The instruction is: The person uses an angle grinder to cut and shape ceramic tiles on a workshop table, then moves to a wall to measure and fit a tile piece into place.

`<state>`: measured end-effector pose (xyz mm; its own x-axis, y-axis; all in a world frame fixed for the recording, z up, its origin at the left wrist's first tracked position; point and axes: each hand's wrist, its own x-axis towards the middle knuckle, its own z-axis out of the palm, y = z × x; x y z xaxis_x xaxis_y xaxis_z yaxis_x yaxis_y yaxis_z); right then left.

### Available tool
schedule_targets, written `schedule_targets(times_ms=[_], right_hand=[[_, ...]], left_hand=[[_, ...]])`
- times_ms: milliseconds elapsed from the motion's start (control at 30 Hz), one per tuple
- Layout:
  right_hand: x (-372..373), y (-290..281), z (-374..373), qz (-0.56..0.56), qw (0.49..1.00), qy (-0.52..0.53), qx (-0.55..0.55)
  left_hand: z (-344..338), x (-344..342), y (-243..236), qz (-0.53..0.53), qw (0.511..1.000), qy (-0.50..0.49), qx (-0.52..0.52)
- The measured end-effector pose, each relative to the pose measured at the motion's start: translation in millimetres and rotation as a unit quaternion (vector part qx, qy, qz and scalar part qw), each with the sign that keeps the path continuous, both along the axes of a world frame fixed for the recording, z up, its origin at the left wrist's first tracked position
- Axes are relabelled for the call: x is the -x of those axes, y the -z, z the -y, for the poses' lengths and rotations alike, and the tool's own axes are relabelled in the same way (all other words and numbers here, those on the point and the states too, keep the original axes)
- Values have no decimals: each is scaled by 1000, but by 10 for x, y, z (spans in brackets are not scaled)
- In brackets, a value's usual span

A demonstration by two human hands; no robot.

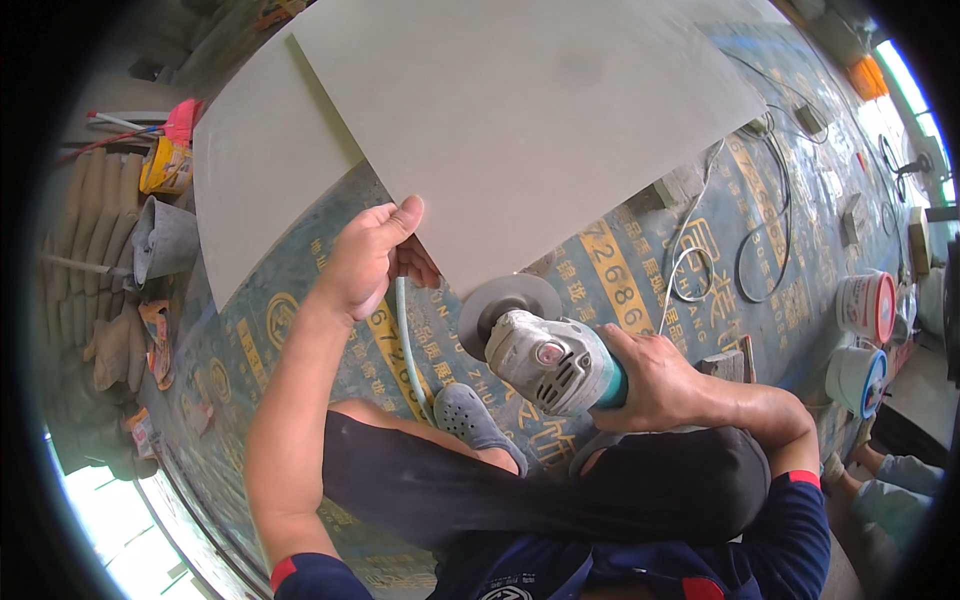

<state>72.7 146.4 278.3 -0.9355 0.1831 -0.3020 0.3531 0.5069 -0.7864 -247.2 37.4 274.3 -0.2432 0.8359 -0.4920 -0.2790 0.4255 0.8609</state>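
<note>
My right hand [655, 380] is wrapped round the teal and grey body of an angle grinder [548, 365], caked with pale dust. Its round cutting disc [525, 292] is at the near corner of a large pale grey tile [530, 130]; whether it cuts into the edge I cannot tell. My left hand [375, 255] grips that tile's left edge close to the corner, thumb on top and fingers curled beneath. A thin pale hose [408, 350] runs from under this hand down beside my shoe; whether the fingers also hold it is hidden.
Another pale tile [270, 190] lies partly beneath the first. Printed green sheeting [600, 290] covers the floor. Cables [690, 270] loop on the right, near buckets [866, 305] and a person's legs [890, 480]. At left are stacked sacks [95, 215] and a grey bucket [165, 240].
</note>
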Motion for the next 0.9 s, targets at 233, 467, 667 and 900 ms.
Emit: schedule_targets(times_ms=[233,467,667,900], right_hand=[[-6,-39,21,21,997,56,44],[-21,-31,17,22,996,74,33],[14,13,67,-1,1000,15,13],[-46,-18,31,17,998,44,31]], left_hand=[[13,-45,-58,-11,1000,-23,11],[15,-22,-45,-11,1000,-14,14],[3,-38,-21,-10,1000,-21,6],[-26,-78,-26,-13,999,-32,2]])
